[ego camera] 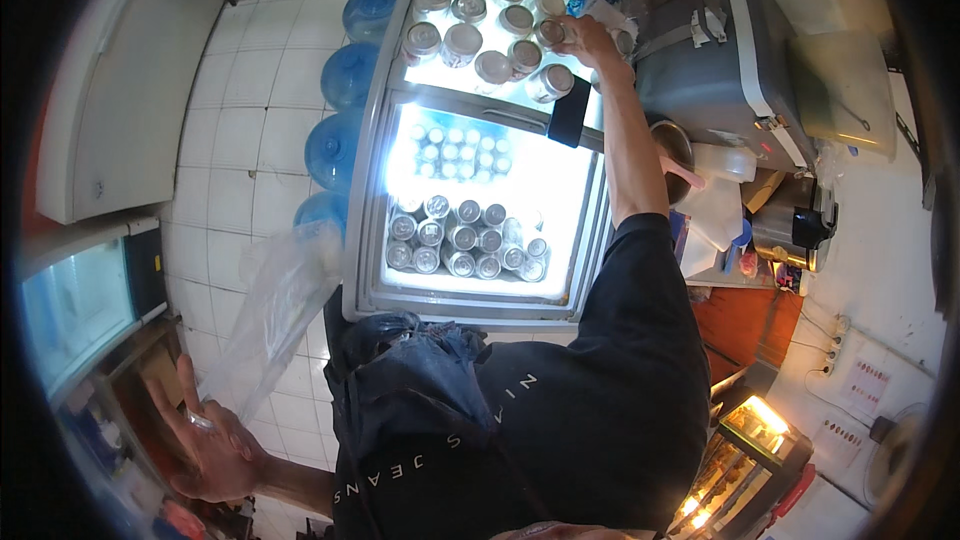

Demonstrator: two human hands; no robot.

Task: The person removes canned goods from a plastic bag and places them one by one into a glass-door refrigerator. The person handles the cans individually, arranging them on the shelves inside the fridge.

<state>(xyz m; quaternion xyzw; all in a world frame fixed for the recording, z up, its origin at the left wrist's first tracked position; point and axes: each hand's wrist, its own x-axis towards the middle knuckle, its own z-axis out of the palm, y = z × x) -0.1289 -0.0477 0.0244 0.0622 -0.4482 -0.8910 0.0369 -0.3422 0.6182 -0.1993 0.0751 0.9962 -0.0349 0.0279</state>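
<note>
My right hand [591,43] reaches across the freezer, its fingers on the rim of a drink can [551,32] that stands among several upright cans on the lit glass top. Beneath the near glass panel, more cans [465,238] stand in rows inside the chest freezer [361,255], with small white-capped items [459,154] behind them. Low at the left, my left hand [217,450] has a ring and two fingers stretched out; its other fingers pinch the end of a long clear plastic bag [281,292]. A black object [570,112] lies on the frame between the panels.
Large blue water jugs [334,150] line the freezer's left side on the tiled floor. A grey cooler box [705,67] stands to the right, with a pot [671,157] and a metal cooker [787,225] nearer. A lit display case [742,457] is at the lower right.
</note>
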